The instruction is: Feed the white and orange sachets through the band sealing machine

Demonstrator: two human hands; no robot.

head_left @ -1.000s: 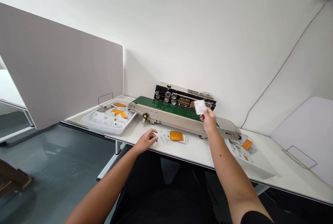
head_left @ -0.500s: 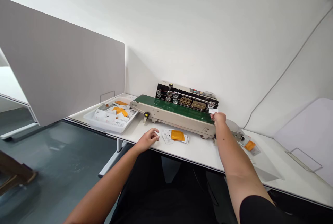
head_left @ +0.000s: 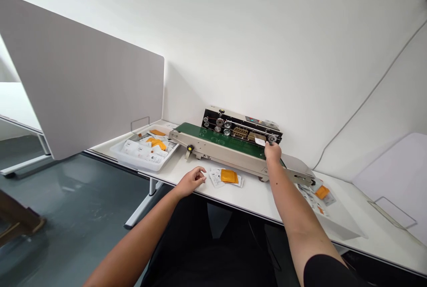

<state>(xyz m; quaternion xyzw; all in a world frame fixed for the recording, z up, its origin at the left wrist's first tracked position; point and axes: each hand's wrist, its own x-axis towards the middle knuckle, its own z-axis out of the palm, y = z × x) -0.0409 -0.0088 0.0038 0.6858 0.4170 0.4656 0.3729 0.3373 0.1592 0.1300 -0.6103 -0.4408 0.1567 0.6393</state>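
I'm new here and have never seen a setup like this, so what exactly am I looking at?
You are looking forward and down from a camera worn on a person's head; no robot is involved, only two bare hands. The right hand pinches a small, flat white packet near the right end of a flat green conveyor belt. Behind the belt stands a long black-and-beige machine with metal rollers. The left hand, loosely curled and apparently holding nothing, is at the white table's front edge. Beside it lie flat white printed packets with a flat orange packet on top. A translucent white plastic tray on the left and a whitish plastic bin on the right hold more white and orange packets.
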